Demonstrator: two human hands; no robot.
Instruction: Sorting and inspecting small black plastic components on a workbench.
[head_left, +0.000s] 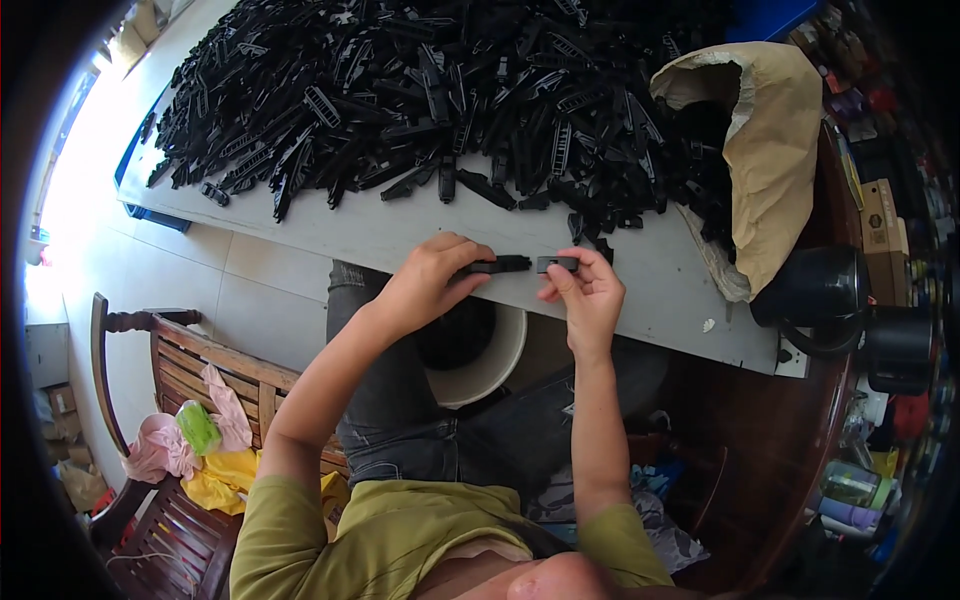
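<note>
My left hand (440,277) is closed on a long black plastic part (505,264), its slim end pointing right. Facing that end, my right hand (588,288) pinches a short black plastic piece (556,264) between thumb and fingers. A small gap separates the two pieces. Both hands are over the near edge of the grey table (400,232). Behind them lies a large heap of black plastic parts (420,100), some long with ladder-like slots. A few loose ones sit close beyond my right hand.
An open brown paper sack (785,130) with black parts stands at the table's right. Near it are black mugs (815,285). Below my hands, between my legs, is a pale bucket (500,365). A wooden chair (180,530) with cloths is at left.
</note>
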